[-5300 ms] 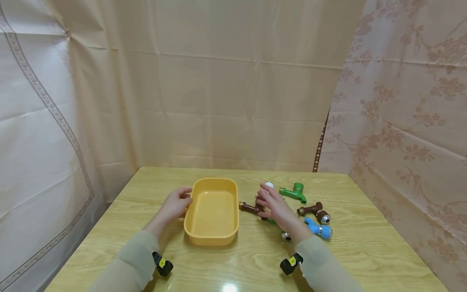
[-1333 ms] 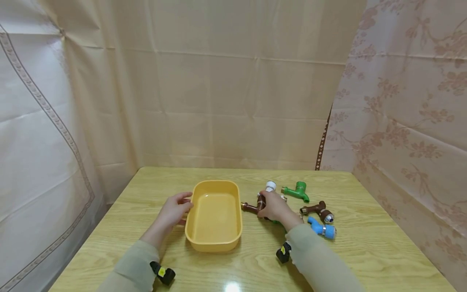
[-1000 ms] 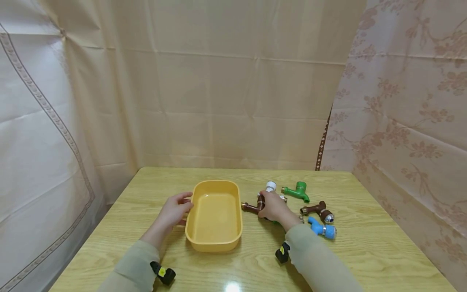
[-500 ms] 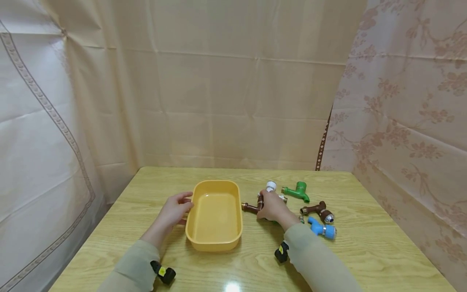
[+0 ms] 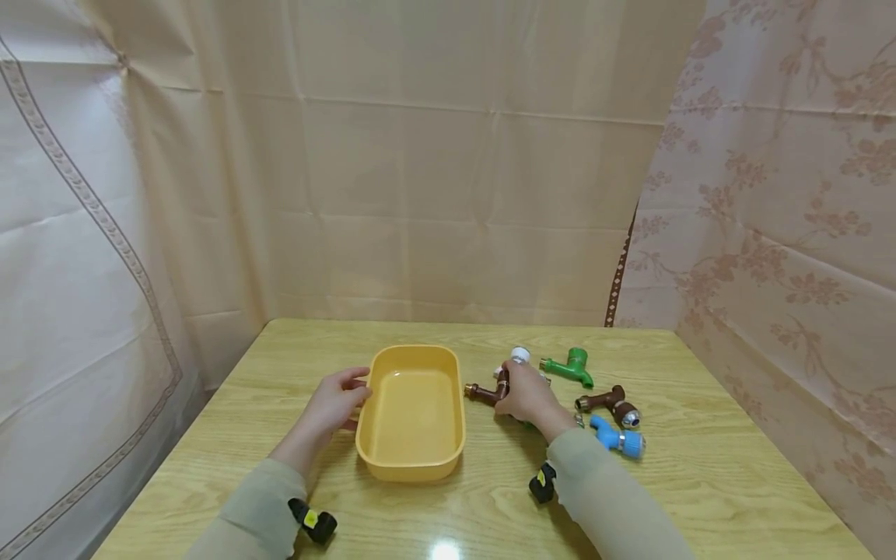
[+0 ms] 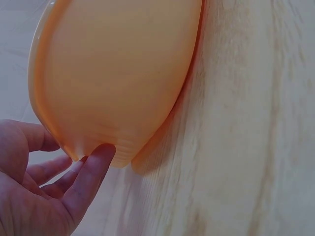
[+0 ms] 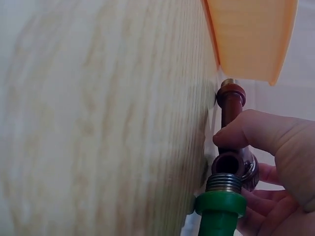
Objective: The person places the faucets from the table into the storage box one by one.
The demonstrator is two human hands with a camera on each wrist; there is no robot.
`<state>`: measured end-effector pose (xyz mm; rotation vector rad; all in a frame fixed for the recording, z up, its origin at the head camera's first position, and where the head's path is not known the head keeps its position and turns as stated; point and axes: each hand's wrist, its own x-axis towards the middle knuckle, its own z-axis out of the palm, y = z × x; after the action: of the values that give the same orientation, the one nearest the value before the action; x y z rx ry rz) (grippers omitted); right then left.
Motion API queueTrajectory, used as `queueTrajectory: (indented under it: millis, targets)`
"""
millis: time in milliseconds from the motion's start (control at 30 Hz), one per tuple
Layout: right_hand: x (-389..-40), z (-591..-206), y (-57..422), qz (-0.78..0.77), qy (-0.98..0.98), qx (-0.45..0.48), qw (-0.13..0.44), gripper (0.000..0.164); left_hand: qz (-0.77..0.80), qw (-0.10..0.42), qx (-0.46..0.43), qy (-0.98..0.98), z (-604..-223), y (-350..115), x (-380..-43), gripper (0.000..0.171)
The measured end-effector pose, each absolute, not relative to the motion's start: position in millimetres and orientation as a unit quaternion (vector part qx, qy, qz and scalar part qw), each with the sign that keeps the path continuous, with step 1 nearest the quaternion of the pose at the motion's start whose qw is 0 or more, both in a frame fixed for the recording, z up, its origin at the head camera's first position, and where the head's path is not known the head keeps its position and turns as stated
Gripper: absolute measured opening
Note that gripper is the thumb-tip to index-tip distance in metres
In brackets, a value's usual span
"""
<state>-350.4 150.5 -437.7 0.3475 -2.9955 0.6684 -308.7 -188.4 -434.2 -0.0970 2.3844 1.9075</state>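
And here's my right hand (image 5: 530, 398), thumb on one side, fingers on the other, gripping a brown tap (image 5: 483, 394) to the right of the yellow basin (image 5: 413, 473)! Its brass threaded end points left, just beside the basin's right wall; whether the tap is lifted at all, I can't tell. Over on the left, my left hand (image 5: 334, 404) has its fingers loosely bent, resting against the outside of the basin's left wall, no tight grip there. The basin sits upright on the desk (image 5: 742, 474), its long sides running near to far.

Close in at my right hand, a green tap (image 7: 221, 223) shows its threaded end right by the brown one, mostly hidden from above. Just beyond my fingers, the knob of a white tap (image 5: 519, 355) peeks out. Farther right, another green tap (image 5: 575, 367) lies at the far side, then a second brown tap (image 5: 609, 403), and nearest me in that row, a blue tap (image 5: 619, 440) with its ribbed knob facing right!
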Motion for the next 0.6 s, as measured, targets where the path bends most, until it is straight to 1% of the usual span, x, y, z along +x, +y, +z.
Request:
queueTrajectory:
  millis: [100,267,500,600]
  targets:
    - [-351.4,-437.3,150.5,0.211,-0.971,0.109,0.013,0.062,0.625,0.043,-0.032,0.779,-434.3,-188.7,-309.0,0.046]
    - [-353.4,-438.1,150.7,0.203,-0.973,0.11,-0.002,0.074,0.621,0.043,-0.031,0.782,-434.4,-188.8,-309.4,0.046]
    - [-353.4,-437.1,149.5,0.198,-0.974,0.113,-0.006,0.065,0.621,0.045,-0.031,0.782,-433.6,-188.4,-308.7,0.047]
    - [-351.9,-436.2,148.8,0.197,-0.974,0.107,0.004,0.072,0.621,0.044,-0.029,0.782,-434.4,-188.6,-309.0,0.046]
